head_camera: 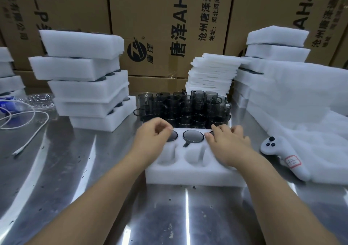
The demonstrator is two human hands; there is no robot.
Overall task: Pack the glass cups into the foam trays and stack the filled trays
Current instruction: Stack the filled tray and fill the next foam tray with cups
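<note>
A white foam tray [194, 173] lies on the steel table in front of me. Its far row holds three dark glass cups; the middle cup [193, 136] shows fully, and the near row of pockets is bare. My left hand [154, 137] covers the left cup [173, 135] with curled fingers on its rim. My right hand [228, 141] lies flat over the right cup, which is almost hidden. Behind the tray stands a cluster of several smoky glass cups [184, 109].
A stack of filled foam trays [84, 80] rises at the left, and more foam trays [276, 44] pile up at the right. Thin foam sheets [212, 75] are stacked behind the cups. A white controller [282, 156] lies right of the tray, a white cable [24, 124] at far left. Cardboard boxes form the back wall.
</note>
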